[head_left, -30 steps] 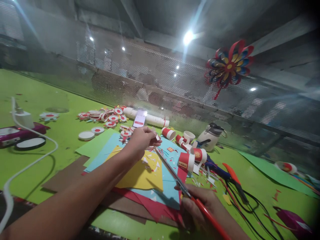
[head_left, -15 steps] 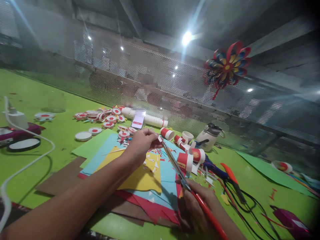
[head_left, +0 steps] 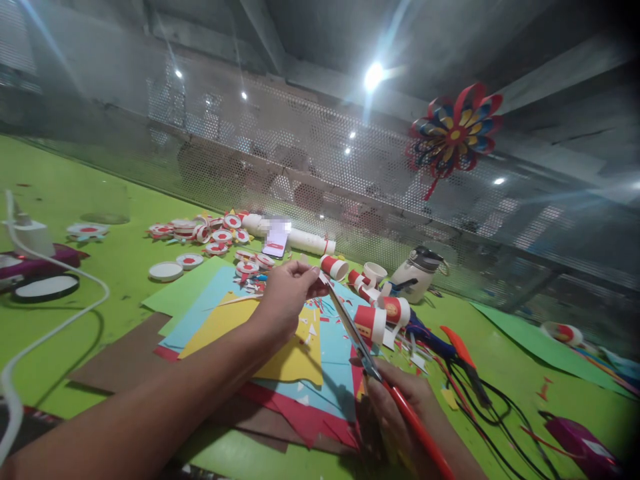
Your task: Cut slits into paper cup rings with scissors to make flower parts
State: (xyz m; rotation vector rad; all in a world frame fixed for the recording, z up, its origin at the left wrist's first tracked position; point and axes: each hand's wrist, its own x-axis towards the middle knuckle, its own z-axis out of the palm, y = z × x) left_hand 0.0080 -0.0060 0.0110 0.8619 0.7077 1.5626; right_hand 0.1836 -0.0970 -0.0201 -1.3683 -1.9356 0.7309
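Green covers the surface (head_left: 100, 253), which is backed by a perforated metal screen (head_left: 300, 153). At far left, a white charger (head_left: 30, 235) with its cable is seen. Round red-and-white paper discs (head_left: 210, 230) are scattered behind stacked coloured paper sheets (head_left: 280, 347). The left hand (head_left: 287, 293) is closed in a pinch on a small paper piece (head_left: 318, 275). Scissors (head_left: 357, 340), blades parted at that piece, are gripped by the closed right hand (head_left: 400, 413). Red-and-white paper cups (head_left: 380, 317) and a pinwheel (head_left: 455, 137) are seen further right.
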